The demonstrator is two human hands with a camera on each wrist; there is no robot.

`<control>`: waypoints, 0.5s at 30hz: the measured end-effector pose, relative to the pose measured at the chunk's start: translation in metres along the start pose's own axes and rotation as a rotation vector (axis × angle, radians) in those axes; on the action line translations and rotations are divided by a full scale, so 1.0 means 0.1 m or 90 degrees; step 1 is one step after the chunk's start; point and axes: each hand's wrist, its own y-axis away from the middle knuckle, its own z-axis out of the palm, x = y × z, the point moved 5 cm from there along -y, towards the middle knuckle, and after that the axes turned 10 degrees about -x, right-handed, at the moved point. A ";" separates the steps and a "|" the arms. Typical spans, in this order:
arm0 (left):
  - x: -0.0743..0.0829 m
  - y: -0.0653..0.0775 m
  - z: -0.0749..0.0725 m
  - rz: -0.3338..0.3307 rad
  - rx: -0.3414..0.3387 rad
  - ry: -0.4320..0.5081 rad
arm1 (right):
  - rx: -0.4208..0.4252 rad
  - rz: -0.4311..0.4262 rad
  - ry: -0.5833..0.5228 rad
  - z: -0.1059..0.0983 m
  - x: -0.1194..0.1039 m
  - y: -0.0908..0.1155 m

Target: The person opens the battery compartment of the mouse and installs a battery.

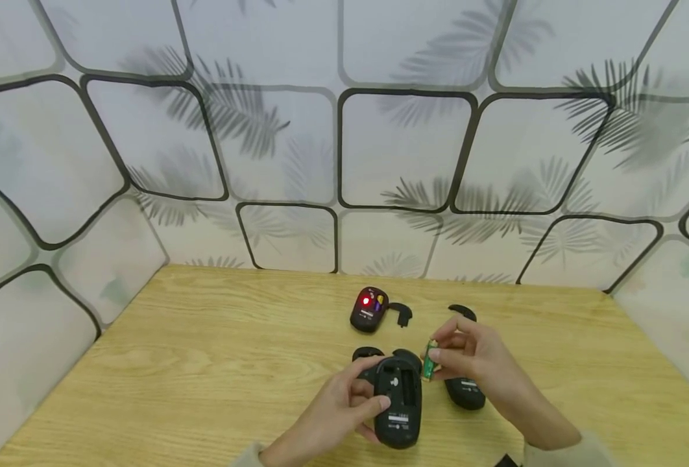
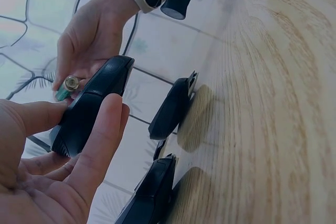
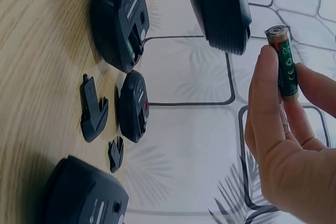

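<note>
My left hand [image 1: 344, 405] holds a black computer mouse [image 1: 399, 408] with its underside up and the long battery slot uncovered. To its right, my right hand [image 1: 475, 357] pinches a green AA-type battery [image 1: 430, 361] between thumb and fingers. In the right wrist view, the battery [image 3: 286, 66] stands nearly in line with the fingers, apart from the held mouse [image 3: 218, 11]. The left wrist view shows the battery's end [image 2: 70, 83] just beyond the mouse [image 2: 92, 108]. Whether the held mouse's slot contains anything is hard to tell.
Another upturned mouse [image 1: 369, 311] glows red behind the hands, beside a loose battery cover [image 1: 401, 314]. A second cover [image 1: 462, 312] lies at the right. One mouse [image 1: 465, 394] sits below my right hand; another [image 1: 367, 353] is partly hidden behind my left. Patterned panels [image 1: 405, 152] border the wooden table [image 1: 204, 363].
</note>
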 end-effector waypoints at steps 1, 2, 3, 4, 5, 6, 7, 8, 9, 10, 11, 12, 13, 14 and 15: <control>0.00 0.00 0.00 0.001 0.000 -0.004 | -0.002 -0.002 -0.002 0.02 0.00 -0.01; 0.00 0.00 0.00 0.001 0.001 -0.008 | -0.004 -0.006 -0.002 0.04 0.00 -0.01; 0.00 0.00 0.00 0.001 0.001 -0.010 | -0.006 -0.006 -0.004 0.06 0.00 -0.02; 0.00 0.00 0.00 0.000 0.003 -0.011 | -0.006 -0.007 -0.008 0.07 0.01 -0.02; 0.00 0.00 0.00 -0.001 0.004 -0.012 | -0.008 -0.012 -0.012 0.09 0.01 -0.02; -0.01 0.00 0.01 -0.003 0.006 -0.012 | -0.009 -0.014 -0.015 0.10 0.02 -0.02; -0.01 0.00 0.01 -0.006 0.008 -0.012 | -0.010 -0.019 -0.018 0.12 0.02 -0.02; -0.01 0.00 0.01 -0.010 0.010 -0.008 | -0.013 -0.026 -0.022 0.13 0.02 -0.02; -0.02 0.00 0.01 -0.012 0.011 -0.006 | -0.014 -0.031 -0.023 0.14 0.02 -0.03; -0.02 0.00 0.00 -0.014 0.011 -0.004 | -0.016 -0.037 -0.021 0.15 0.02 -0.03; -0.02 0.00 0.00 -0.015 0.010 -0.004 | -0.018 -0.043 -0.016 0.16 0.01 -0.04; -0.02 0.00 0.00 -0.015 0.009 -0.003 | -0.018 -0.046 -0.007 0.17 0.01 -0.04; -0.02 0.00 0.00 -0.015 0.008 -0.002 | -0.017 -0.045 0.000 0.17 0.00 -0.05; -0.03 0.00 -0.01 -0.016 0.007 0.000 | -0.016 -0.043 0.010 0.18 -0.01 -0.06; -0.03 -0.01 -0.01 -0.017 0.007 0.001 | -0.014 -0.038 0.023 0.19 -0.01 -0.07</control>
